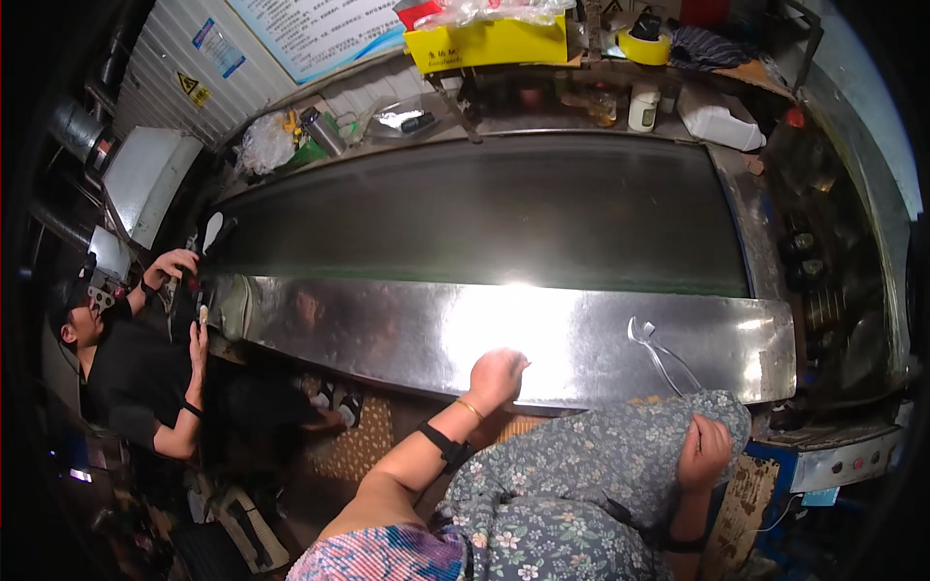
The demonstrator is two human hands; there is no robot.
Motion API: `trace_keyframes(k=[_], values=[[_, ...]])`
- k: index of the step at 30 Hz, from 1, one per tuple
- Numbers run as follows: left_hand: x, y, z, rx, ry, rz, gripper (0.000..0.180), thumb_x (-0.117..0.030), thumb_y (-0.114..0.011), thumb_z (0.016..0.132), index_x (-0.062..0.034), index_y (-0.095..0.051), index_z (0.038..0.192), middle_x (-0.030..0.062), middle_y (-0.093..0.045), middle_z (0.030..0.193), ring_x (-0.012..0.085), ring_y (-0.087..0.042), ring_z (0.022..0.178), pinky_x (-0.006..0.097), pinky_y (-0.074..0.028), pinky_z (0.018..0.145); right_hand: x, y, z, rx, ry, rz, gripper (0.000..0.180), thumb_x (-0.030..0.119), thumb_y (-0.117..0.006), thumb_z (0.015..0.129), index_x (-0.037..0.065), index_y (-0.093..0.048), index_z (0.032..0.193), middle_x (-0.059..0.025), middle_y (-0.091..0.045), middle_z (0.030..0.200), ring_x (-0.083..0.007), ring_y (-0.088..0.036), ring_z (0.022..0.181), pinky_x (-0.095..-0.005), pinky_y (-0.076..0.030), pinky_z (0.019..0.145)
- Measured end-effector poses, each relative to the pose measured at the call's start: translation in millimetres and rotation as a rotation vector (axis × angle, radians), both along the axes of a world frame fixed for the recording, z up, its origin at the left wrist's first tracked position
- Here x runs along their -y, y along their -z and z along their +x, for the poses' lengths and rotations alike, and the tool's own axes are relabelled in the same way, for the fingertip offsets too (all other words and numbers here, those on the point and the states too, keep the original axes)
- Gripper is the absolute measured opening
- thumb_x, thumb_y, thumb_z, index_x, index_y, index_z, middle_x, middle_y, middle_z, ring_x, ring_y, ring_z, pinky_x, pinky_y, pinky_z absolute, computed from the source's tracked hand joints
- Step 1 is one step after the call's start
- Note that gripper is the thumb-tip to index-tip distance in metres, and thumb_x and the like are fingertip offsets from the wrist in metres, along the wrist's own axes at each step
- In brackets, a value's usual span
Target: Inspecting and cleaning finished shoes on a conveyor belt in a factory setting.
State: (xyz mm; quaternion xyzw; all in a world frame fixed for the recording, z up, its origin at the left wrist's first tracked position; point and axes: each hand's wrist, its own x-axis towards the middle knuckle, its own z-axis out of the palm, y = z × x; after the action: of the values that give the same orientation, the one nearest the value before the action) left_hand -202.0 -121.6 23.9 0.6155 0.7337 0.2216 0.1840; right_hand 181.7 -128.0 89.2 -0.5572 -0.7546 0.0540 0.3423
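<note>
My left hand (497, 378) is curled into a loose fist at the near edge of the shiny metal ledge (387, 324). Nothing shows in its fingers. Over the flowered apron (572, 474) on my lap, my right hand (704, 452) is held with its fingers curled in, and no object is visible in it. Between and beyond my hands, a slim silver tool with two long legs (662, 354) lies on the right part of the ledge, touched by neither hand. Its exact kind is unclear.
A wide dark belt (484, 208) runs beyond the ledge. At the left, a co-worker in black (145, 387) reaches toward the belt's end. Along the back stand a yellow box (486, 46), a white cup (643, 107) and a white jug (720, 118). A control box (845, 465) sits at the right.
</note>
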Motion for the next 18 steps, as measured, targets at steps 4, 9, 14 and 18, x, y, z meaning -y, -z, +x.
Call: trace_keyframes(k=[4, 9, 14, 18], values=[[-0.4, 15.9, 1.2, 0.335, -0.058, -0.018, 0.019, -0.021, -0.063, 0.092, -0.0036, -0.063, 0.084, 0.0078, -0.062, 0.076, 0.0251, -0.061, 0.071, 0.037, -0.05, 0.067, 0.5, -2.6, -3.3, 0.0, 0.006, 0.006, 0.013, 0.003, -0.061, 0.084, -0.001, -0.068, 0.095, -0.015, -0.069, 0.089, -0.0334, -0.064, 0.085, -0.0414, -0.047, 0.079], [-10.5, -27.2, 8.3, 1.798, -0.187, -0.3, 0.031, -0.029, -0.05, 0.1, -0.0098, -0.047, 0.075, -0.002, -0.042, 0.065, 0.011, -0.038, 0.057, 0.026, -0.034, 0.052, -0.8, -3.5, -0.5, -0.008, 0.025, -0.005, 0.013, 0.004, -0.062, 0.083, -0.001, -0.067, 0.094, -0.0143, -0.068, 0.088, -0.0331, -0.063, 0.085, -0.0419, -0.047, 0.079], [-1.1, -47.7, 18.4, 1.73, -0.279, -0.349, 0.023, -0.024, -0.049, 0.1, -0.0104, -0.049, 0.081, -0.0016, -0.047, 0.073, 0.0083, -0.041, 0.061, 0.02, -0.034, 0.051, -4.2, -10.5, 1.5, 0.005, -0.04, -0.111, 0.014, 0.007, -0.063, 0.084, 0.0, -0.067, 0.094, -0.0153, -0.068, 0.088, -0.0351, -0.063, 0.084, -0.0433, -0.047, 0.078], [10.7, -74.3, 33.3, 1.73, -0.174, -0.353, 0.024, -0.03, -0.055, 0.101, -0.0087, -0.058, 0.091, -0.0022, -0.052, 0.076, 0.0069, -0.046, 0.064, 0.019, -0.039, 0.056, -29.2, -41.0, -12.0, -0.128, -0.145, -0.352, 0.015, 0.01, -0.065, 0.083, 0.0, -0.067, 0.095, -0.0166, -0.068, 0.09, -0.0374, -0.063, 0.084, -0.0452, -0.048, 0.077]])
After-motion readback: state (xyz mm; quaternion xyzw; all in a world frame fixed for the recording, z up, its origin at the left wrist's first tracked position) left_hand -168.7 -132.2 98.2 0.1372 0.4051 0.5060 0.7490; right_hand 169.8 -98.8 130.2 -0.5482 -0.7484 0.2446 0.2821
